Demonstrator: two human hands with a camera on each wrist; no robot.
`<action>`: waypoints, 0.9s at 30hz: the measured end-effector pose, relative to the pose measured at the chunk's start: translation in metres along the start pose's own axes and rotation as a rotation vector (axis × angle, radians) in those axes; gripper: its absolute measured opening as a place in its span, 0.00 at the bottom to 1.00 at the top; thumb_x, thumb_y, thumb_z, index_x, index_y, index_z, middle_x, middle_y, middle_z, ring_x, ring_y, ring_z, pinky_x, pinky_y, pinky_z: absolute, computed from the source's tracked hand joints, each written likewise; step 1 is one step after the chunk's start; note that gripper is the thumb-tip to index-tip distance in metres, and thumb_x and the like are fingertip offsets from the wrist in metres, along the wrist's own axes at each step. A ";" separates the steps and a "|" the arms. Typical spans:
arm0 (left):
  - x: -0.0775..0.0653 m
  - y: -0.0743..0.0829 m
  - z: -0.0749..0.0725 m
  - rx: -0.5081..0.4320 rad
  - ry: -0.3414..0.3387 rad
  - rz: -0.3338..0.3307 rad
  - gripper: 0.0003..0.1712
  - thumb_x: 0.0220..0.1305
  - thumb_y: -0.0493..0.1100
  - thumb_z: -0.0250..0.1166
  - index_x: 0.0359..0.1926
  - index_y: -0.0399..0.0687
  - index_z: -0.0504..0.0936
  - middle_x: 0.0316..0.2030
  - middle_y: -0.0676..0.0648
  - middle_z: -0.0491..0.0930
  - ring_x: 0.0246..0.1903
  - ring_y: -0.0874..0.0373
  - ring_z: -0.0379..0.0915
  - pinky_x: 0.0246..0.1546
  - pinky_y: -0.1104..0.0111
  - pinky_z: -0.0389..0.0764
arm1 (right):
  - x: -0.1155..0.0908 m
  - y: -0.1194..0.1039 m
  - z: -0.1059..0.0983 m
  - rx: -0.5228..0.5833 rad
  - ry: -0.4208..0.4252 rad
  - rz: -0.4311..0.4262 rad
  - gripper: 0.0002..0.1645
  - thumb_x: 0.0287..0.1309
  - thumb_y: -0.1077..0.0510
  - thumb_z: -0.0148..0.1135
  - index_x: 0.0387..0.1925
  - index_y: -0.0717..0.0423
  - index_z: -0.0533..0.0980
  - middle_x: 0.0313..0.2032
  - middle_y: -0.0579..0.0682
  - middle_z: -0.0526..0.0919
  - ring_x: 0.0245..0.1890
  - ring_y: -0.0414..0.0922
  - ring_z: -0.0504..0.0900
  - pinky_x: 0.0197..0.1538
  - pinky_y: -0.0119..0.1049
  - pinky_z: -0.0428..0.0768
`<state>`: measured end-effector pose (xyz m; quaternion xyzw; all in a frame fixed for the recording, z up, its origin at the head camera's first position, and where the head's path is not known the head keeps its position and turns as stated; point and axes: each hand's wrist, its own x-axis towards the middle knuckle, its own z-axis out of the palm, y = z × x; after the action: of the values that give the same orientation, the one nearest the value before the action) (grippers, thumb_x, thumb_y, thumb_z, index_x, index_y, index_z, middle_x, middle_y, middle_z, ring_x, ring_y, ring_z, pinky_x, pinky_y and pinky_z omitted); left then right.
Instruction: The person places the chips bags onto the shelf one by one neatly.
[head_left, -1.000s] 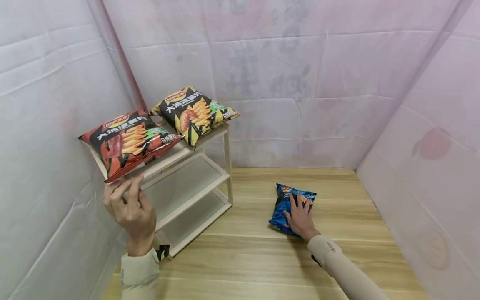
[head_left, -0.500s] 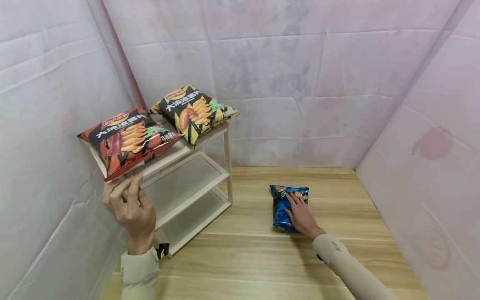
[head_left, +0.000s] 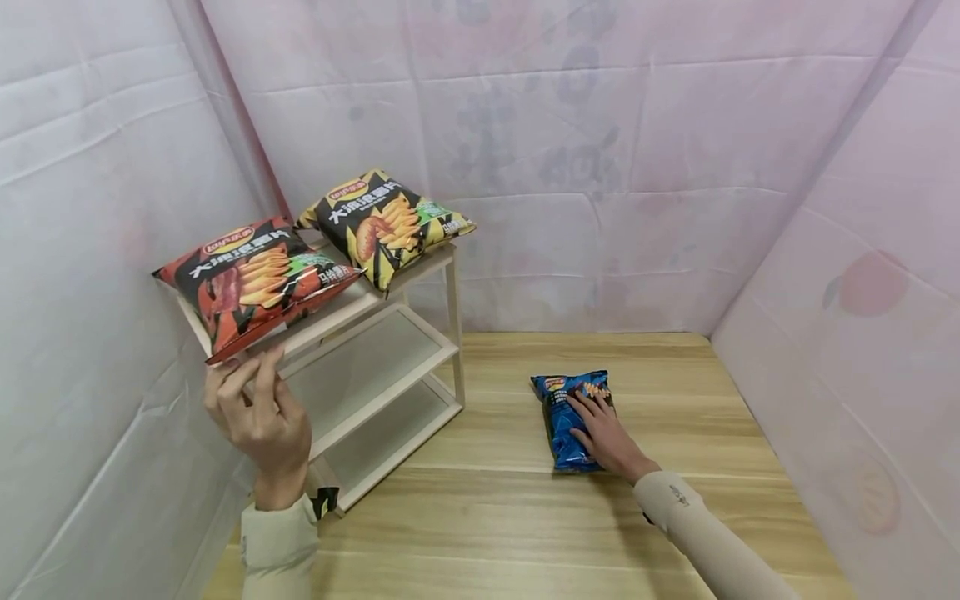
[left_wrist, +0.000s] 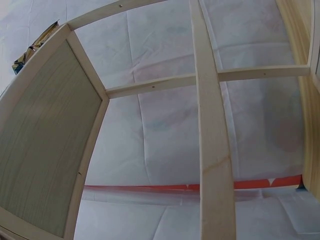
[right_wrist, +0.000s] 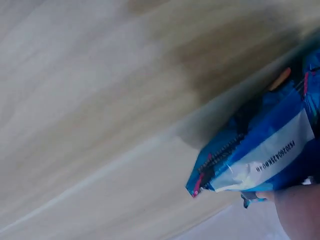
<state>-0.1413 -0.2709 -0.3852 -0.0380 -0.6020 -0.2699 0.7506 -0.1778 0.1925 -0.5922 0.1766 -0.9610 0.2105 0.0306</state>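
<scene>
In the head view my right hand (head_left: 613, 440) lies over a blue potato chip bag (head_left: 570, 448) on the wooden table, its fingers stretched across the bag's front. The right wrist view shows the bag's blue underside with a white strip (right_wrist: 280, 150) and a fingertip (right_wrist: 281, 79) past its edge. My left hand (head_left: 266, 429) holds the near left corner of a pale wooden shelf rack (head_left: 390, 392) with curled fingers. Just above those fingers hangs the lower edge of a red chip bag (head_left: 258, 287). The left wrist view shows the rack's frame (left_wrist: 215, 150) from close by.
A yellow and black chip bag (head_left: 382, 221) lies beside the red one on the rack's top. Two lower shelves have grey panels (head_left: 367, 367). Pale fabric walls (head_left: 525, 125) enclose the wooden table (head_left: 480, 533) at the back and both sides.
The blue chip bag has turned counterclockwise and shifted slightly left under my right hand, whose fingers lie closer together. My left hand, the rack and the other bags stay in place.
</scene>
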 end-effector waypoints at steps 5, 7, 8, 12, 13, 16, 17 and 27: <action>-0.001 0.000 -0.001 0.001 -0.005 -0.004 0.13 0.67 0.25 0.64 0.42 0.41 0.91 0.41 0.37 0.80 0.56 0.41 0.75 0.73 0.49 0.71 | 0.003 -0.001 -0.015 -0.006 -0.039 0.042 0.44 0.74 0.49 0.62 0.82 0.57 0.57 0.82 0.67 0.56 0.80 0.78 0.49 0.69 0.87 0.51; -0.001 0.000 -0.001 0.002 -0.009 -0.010 0.14 0.66 0.24 0.64 0.43 0.41 0.91 0.41 0.37 0.80 0.56 0.41 0.75 0.73 0.50 0.71 | 0.004 -0.005 -0.027 0.000 -0.056 0.049 0.46 0.73 0.48 0.64 0.82 0.58 0.57 0.82 0.69 0.54 0.80 0.79 0.48 0.68 0.89 0.50; -0.001 0.000 -0.001 0.001 -0.010 -0.013 0.14 0.65 0.24 0.64 0.43 0.41 0.91 0.41 0.37 0.80 0.57 0.41 0.75 0.73 0.50 0.71 | 0.004 -0.008 -0.033 0.002 -0.069 0.046 0.46 0.72 0.48 0.65 0.82 0.58 0.57 0.82 0.70 0.54 0.80 0.80 0.49 0.68 0.89 0.50; 0.000 0.000 -0.001 0.000 -0.017 -0.017 0.17 0.63 0.21 0.63 0.43 0.41 0.91 0.41 0.37 0.80 0.57 0.41 0.75 0.72 0.51 0.72 | 0.000 -0.016 -0.052 -0.037 -0.147 0.004 0.49 0.67 0.49 0.71 0.80 0.62 0.60 0.81 0.73 0.54 0.78 0.81 0.51 0.68 0.87 0.56; 0.000 0.000 0.000 0.000 -0.018 -0.015 0.17 0.63 0.21 0.63 0.43 0.41 0.91 0.41 0.37 0.80 0.57 0.41 0.75 0.72 0.51 0.72 | -0.002 -0.017 -0.053 -0.050 -0.168 -0.007 0.50 0.65 0.49 0.72 0.80 0.62 0.60 0.80 0.73 0.54 0.78 0.81 0.51 0.68 0.86 0.56; 0.001 -0.001 0.000 0.000 -0.021 -0.013 0.15 0.66 0.23 0.63 0.43 0.41 0.91 0.41 0.37 0.80 0.57 0.41 0.75 0.72 0.51 0.72 | -0.009 -0.020 -0.049 -0.087 -0.206 -0.031 0.57 0.58 0.49 0.78 0.80 0.63 0.59 0.81 0.74 0.53 0.79 0.82 0.50 0.68 0.85 0.58; 0.001 -0.001 0.000 0.001 -0.021 -0.012 0.14 0.67 0.24 0.63 0.43 0.41 0.91 0.41 0.37 0.80 0.57 0.41 0.75 0.72 0.51 0.72 | -0.012 -0.021 -0.046 -0.102 -0.209 -0.034 0.60 0.55 0.48 0.80 0.81 0.63 0.58 0.81 0.74 0.52 0.79 0.82 0.50 0.69 0.85 0.58; 0.000 0.000 0.000 -0.001 -0.015 -0.019 0.16 0.64 0.22 0.63 0.42 0.41 0.91 0.41 0.37 0.80 0.58 0.40 0.75 0.72 0.52 0.72 | -0.019 -0.030 -0.011 -0.392 -0.088 -0.035 0.83 0.28 0.30 0.89 0.81 0.58 0.57 0.81 0.71 0.55 0.75 0.81 0.60 0.64 0.83 0.69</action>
<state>-0.1409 -0.2714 -0.3850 -0.0347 -0.6080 -0.2770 0.7433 -0.1497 0.1776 -0.5725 0.1931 -0.9808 0.0108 0.0262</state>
